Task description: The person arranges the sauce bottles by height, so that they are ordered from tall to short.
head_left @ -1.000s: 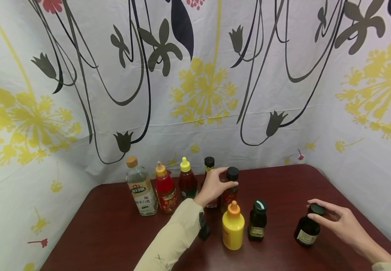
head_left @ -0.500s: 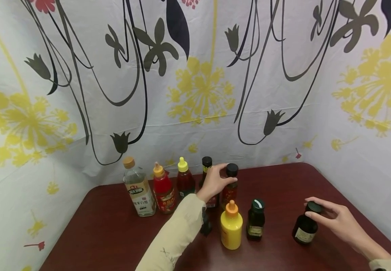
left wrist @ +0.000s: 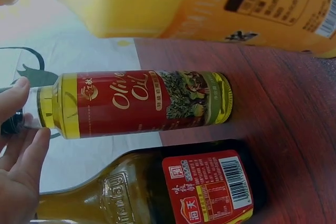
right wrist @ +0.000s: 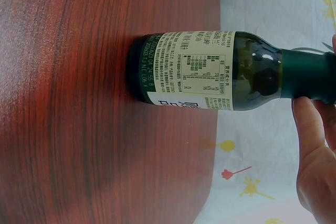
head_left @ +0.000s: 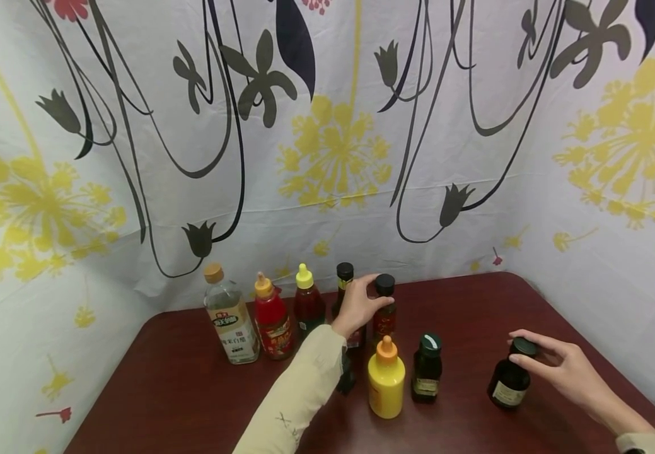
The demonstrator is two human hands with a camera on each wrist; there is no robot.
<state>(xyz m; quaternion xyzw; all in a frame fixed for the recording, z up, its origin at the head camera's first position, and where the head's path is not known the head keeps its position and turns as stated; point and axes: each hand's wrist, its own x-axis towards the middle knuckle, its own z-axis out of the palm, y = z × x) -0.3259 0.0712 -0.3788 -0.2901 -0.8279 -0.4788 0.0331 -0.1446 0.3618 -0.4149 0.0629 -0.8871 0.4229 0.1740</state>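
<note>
Standing nearest on desk (head_left: 191, 397): yellow bottle (head_left: 386, 388). Right hand (head_left: 571, 373) pinching dark bottle (head_left: 509, 383) near top, desk's right side. Left hand (head_left: 355, 306), well apart, pinching olive oil bottle (left wrist: 126, 103) near top, farther back. Flowered cloth (head_left: 327, 157) behind.

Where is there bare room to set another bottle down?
Bare table: front left, nearer than the clear bottle; back right, beyond the right hand; and between the dark bottle and the green-necked bottle that hand grips. Crowded: around the left hand: olive oil bottle, yellow bottle, brown bottle close together.
</note>
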